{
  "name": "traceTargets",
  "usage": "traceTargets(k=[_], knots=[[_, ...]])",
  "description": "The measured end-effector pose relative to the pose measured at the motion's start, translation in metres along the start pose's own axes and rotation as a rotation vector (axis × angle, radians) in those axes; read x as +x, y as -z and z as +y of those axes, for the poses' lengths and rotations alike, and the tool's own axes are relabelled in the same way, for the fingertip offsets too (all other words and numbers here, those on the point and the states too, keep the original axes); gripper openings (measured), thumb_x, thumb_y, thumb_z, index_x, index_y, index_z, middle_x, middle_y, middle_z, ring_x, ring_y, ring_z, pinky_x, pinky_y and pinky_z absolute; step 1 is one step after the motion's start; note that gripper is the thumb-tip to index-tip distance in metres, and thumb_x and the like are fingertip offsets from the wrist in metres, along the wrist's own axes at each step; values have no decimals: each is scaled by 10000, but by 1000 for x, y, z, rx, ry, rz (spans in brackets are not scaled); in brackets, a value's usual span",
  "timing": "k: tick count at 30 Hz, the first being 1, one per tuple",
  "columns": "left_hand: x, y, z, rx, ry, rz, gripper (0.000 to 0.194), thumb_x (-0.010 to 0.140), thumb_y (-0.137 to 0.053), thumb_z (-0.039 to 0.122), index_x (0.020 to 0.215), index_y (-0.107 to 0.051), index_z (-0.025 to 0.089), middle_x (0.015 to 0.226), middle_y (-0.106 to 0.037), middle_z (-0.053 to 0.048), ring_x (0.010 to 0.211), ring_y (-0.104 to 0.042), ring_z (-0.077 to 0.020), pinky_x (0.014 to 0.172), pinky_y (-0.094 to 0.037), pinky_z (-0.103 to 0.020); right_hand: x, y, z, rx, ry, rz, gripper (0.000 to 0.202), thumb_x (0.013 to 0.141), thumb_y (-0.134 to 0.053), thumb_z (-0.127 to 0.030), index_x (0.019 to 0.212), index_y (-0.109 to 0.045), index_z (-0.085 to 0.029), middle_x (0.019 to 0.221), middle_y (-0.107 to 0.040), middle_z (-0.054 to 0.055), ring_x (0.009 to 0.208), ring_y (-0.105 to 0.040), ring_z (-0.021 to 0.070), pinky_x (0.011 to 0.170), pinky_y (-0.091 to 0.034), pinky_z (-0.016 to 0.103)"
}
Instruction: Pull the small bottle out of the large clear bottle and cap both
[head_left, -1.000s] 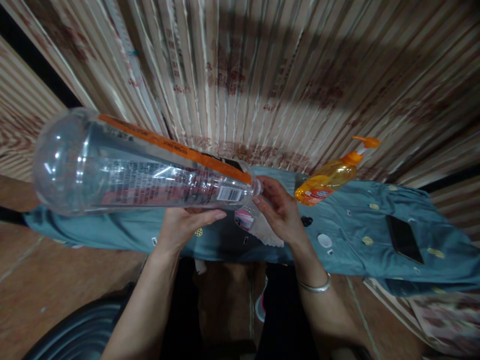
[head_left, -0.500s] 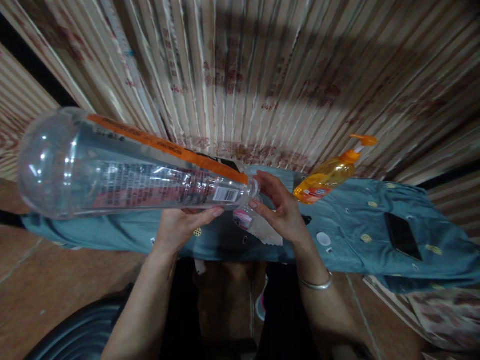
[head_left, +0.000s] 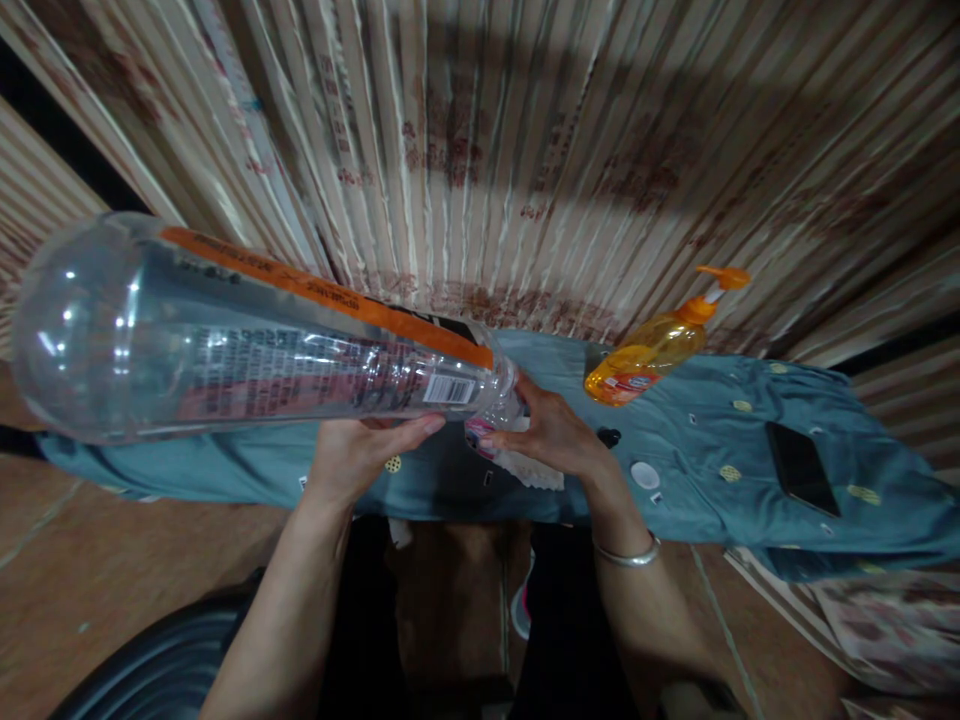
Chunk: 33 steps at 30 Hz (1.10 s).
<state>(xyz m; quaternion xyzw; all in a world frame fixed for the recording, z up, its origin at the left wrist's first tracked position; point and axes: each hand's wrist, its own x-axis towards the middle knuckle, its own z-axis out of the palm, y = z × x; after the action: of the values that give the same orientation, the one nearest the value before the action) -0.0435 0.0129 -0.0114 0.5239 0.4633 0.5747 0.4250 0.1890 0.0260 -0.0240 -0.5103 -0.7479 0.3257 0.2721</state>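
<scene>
A narrow worktop (head_left: 739, 520) runs from side to side, draped in a teal cloth (head_left: 247, 470) that lies in soft folds and carries small yellow and white printed patches. Toward its far edge stands a pump bottle (head_left: 646, 362) of amber liquid with an orange top. Behind the pump bottle hangs a pleated cream curtain (head_left: 510, 150) with brown stripes and reddish floral prints, a shadow band across it.

Left of the pump bottle, a large clear bottle (head_left: 300, 350) with an orange-edged label is held on its side above the cloth, its neck pointing toward the pump bottle. The left hand (head_left: 346, 465) is clamped on it from below. Between that neck and the pump bottle is the right hand (head_left: 553, 430), thumb and fingers apart; whether the fingertips touch the neck cannot be told.

Nearer than the pump bottle and to its left lies a white scalloped piece (head_left: 536, 470); just below it sits a small dark object (head_left: 609, 437), then a white disc (head_left: 645, 475). A black phone (head_left: 801, 468) lies to its right. Brown tiled floor (head_left: 45, 540) shows below the cloth.
</scene>
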Motion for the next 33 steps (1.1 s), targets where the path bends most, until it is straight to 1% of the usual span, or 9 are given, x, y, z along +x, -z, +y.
traceTargets(k=[5, 8, 11, 15, 19, 22, 28, 31, 33], knots=[[0, -3, 5, 80, -20, -2, 341, 485, -894, 417, 669, -744, 173, 713, -794, -57, 649, -751, -217, 695, -652, -338, 2, -4, 3, -33, -12, -7, 793, 756, -783, -484, 1443, -458, -257, 1246, -694, 74, 1155, -655, 339, 1008, -502, 518], [0, -3, 4, 91, -16, -12, 371, 501, -890, 465, 675, -743, 172, 720, -793, -65, 664, -758, -233, 716, -655, -367, 2, -5, 2, -25, -4, -16, 735, 779, -765, -475, 1418, -480, -250, 1224, -699, 76, 1147, -658, 338, 1009, -499, 516], [-1, -3, 5, 103, -26, -14, 366, 515, -882, 483, 653, -738, 176, 689, -783, -57, 642, -750, -228, 708, -656, -371, 3, -4, 1, -13, -5, -21, 691, 780, -764, -466, 1384, -511, -246, 1209, -703, 73, 1148, -657, 339, 1015, -497, 510], [-1, -3, 6, 111, -48, -8, 354, 508, -886, 462, 657, -737, 177, 685, -782, -53, 634, -746, -217, 686, -652, -350, 3, -4, 2, -17, 4, -18, 652, 781, -765, -457, 1349, -534, -235, 1204, -705, 74, 1149, -655, 333, 1022, -492, 500], [-1, -3, 7, 57, -17, 0, 311, 482, -900, 390, 652, -740, 185, 694, -792, -44, 638, -752, -215, 686, -651, -331, 3, -5, 4, -27, -2, -10, 685, 780, -756, -487, 1360, -521, -209, 1208, -702, 88, 1139, -659, 341, 1016, -494, 506], [-2, -4, 8, 49, 6, 1, 282, 480, -901, 359, 652, -748, 196, 695, -795, -32, 643, -753, -208, 708, -649, -324, 3, -5, 3, -17, 1, -16, 679, 780, -754, -492, 1360, -521, -226, 1226, -696, 80, 1163, -649, 343, 1033, -485, 512], [-2, -5, 12, 71, 30, -8, 307, 469, -902, 415, 639, -749, 211, 718, -801, -37, 676, -761, -228, 729, -652, -345, 3, -4, 1, -14, 13, -17, 631, 793, -752, -462, 1348, -534, -255, 1231, -696, 61, 1157, -652, 336, 1022, -498, 505], [-2, -6, 15, 82, 30, -7, 328, 458, -906, 431, 629, -735, 209, 695, -795, -37, 656, -759, -234, 700, -653, -345, 3, -4, 1, -20, 10, -15, 625, 789, -760, -451, 1348, -540, -278, 1214, -703, 49, 1148, -657, 331, 1013, -505, 505], [-2, -6, 16, 92, 39, -5, 340, 454, -906, 440, 628, -733, 205, 697, -795, -39, 661, -761, -238, 722, -653, -355, 3, -4, 1, -17, 11, -23, 628, 790, -760, -455, 1354, -537, -290, 1210, -705, 43, 1147, -658, 331, 1019, -501, 512]])
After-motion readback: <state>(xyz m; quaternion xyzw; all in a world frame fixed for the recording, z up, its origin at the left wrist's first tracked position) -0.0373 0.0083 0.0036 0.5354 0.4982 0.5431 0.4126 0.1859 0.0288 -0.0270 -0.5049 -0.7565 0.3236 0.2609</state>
